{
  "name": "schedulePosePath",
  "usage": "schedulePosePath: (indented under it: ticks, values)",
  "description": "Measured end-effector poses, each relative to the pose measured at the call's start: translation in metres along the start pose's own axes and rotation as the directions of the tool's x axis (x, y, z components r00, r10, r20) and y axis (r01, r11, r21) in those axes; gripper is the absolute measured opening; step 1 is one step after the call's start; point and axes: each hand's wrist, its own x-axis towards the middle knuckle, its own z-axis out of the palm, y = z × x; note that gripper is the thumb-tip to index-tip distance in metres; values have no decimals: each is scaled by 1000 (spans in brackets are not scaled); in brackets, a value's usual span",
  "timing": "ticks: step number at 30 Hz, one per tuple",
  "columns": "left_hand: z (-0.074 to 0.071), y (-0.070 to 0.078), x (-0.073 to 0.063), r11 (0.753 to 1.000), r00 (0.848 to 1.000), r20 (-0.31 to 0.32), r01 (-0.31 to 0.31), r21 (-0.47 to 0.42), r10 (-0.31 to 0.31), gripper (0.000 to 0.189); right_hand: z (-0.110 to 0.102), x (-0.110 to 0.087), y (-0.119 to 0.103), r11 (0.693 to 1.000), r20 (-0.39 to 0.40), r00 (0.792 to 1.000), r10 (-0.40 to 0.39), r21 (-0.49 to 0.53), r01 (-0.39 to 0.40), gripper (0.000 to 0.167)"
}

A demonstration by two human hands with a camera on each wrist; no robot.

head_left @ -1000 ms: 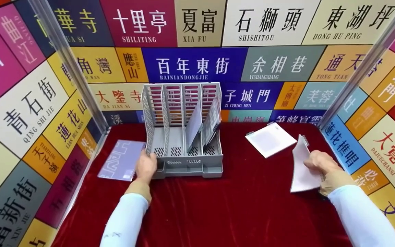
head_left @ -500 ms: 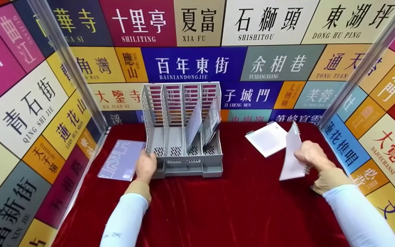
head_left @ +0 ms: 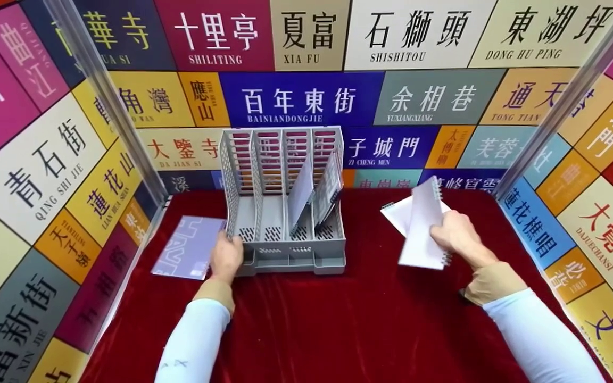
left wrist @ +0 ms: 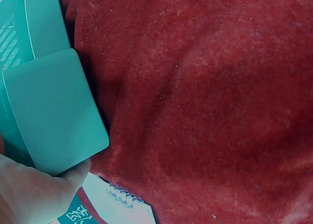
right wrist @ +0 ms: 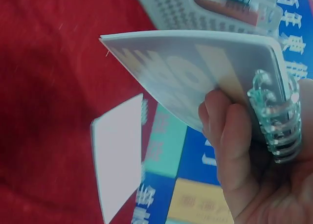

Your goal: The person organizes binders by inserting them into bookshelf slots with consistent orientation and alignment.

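Observation:
My left hand [head_left: 225, 259] grips the lower left front corner of a grey file rack [head_left: 301, 256]; its thumb [left wrist: 73, 177] presses by the rack's foot in the left wrist view. My right hand [head_left: 461, 236] holds a spiral notebook [head_left: 422, 229] tilted up off the cloth, pinched near its ringed edge. In the right wrist view its cover [right wrist: 171, 62] has pale lettering, and clear rings pass close to the palm. Behind it, a second white spiral notebook [head_left: 396, 213] lies on the cloth, partly hidden in the head view.
A lavender notebook [head_left: 187, 247] with white lettering lies left of the rack. Two of the rack's slots hold leaning notebooks, a lavender one [head_left: 300, 197] and a dark-edged one [head_left: 329, 186]. Red cloth [head_left: 370, 319] covers the table, and printed panels [head_left: 301, 101] wall the back and sides.
My right hand has carried its notebook leftward, turning its face more toward the head camera, and it now overlaps the lying white notebook. My left hand and the rack have stayed put.

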Motion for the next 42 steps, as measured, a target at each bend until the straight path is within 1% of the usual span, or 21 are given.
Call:
schedulePosePath:
  ticks: [2, 3, 4, 5, 7, 8, 9, 11, 12, 13, 14, 15, 18, 19, 20, 22, 27, 31, 36, 37, 42]
  values:
    - [4, -5, 4, 1000, 1000, 2, 1, -3, -1, 65, 4, -2, -12, 999, 0, 1000, -27, 43, 27, 38]
    - [6, -7, 5, 1000, 1000, -11, 0, -4, 0, 65, 6, -4, -18, 997, -3, 999, -41, 66, 41, 38]
    - [6, -5, 4, 1000, 1000, -16, -3, -4, 3, 64, 8, -5, -24, 995, -4, 999, -50, 90, 50, 38]
    - [4, -3, 2, 1000, 1000, -19, 0, -11, 0, 65, 10, -6, -30, 992, -3, 998, -57, 112, 57, 38]
    - [-6, 8, -8, 1000, 1000, -4, 7, -30, -7, 63, 13, -8, -42, 987, -2, 997, -72, 142, 71, 38]
    - [-7, 9, -10, 1000, 1000, -13, -6, -22, 6, 62, 15, -9, -47, 985, -3, 997, -76, 155, 75, 38]
    - [-13, 15, -15, 1000, 1000, -6, -4, -30, 4, 60, 17, -10, -53, 982, -4, 997, -82, 168, 81, 38]
    - [-23, 26, -23, 999, 1000, 7, 7, -40, -7, 59, 21, -11, -63, 980, -14, 995, -96, 172, 97, 38]
    - [-21, 24, -22, 1000, 1000, 4, -2, -23, 2, 58, 22, -12, -67, 980, -22, 994, -104, 169, 107, 37]
    - [-23, 26, -24, 1000, 1000, 12, 4, -21, -4, 58, 24, -12, -71, 980, -32, 993, -113, 162, 117, 37]
    - [-19, 21, -22, 1000, 1000, 3, -3, -14, 3, 60, 26, -12, -74, 980, -41, 992, -120, 156, 125, 37]
    - [-17, 20, -20, 1000, 1000, 16, 4, -21, -4, 61, 27, -12, -77, 980, -50, 991, -127, 145, 133, 36]
    - [-21, 26, -26, 1000, 1000, 26, 4, -1, -4, 63, 32, -12, -86, 981, -60, 989, -132, 137, 139, 34]
    - [-29, 35, -32, 1000, 999, 48, 18, -14, -18, 64, 33, -12, -89, 980, -58, 989, -133, 144, 140, 34]
    - [-32, 38, -35, 1000, 999, 46, 17, -12, -17, 64, 35, -13, -92, 979, -56, 990, -133, 150, 140, 33]
    - [-47, 57, -50, 999, 997, 66, 36, -14, -35, 64, 38, -14, -98, 976, -55, 989, -138, 161, 145, 31]
    - [-48, 59, -51, 999, 997, 69, 37, -2, -36, 67, 45, -16, -115, 972, -69, 986, -153, 169, 162, 26]
    - [-48, 58, -52, 999, 998, 54, 36, -6, -36, 61, 51, -16, -130, 960, -88, 979, -181, 201, 196, 25]
    - [-50, 61, -54, 999, 998, 52, 38, -27, -36, 63, 58, -15, -148, 945, -121, 971, -206, 234, 230, 29]
    - [-47, 57, -51, 1000, 999, 41, 25, -19, -24, 64, 59, -15, -151, 944, -127, 969, -210, 234, 235, 30]
    - [-51, 59, -52, 999, 998, 58, 35, -14, -35, 63, 67, -15, -166, 929, -140, 961, -239, 254, 268, 27]
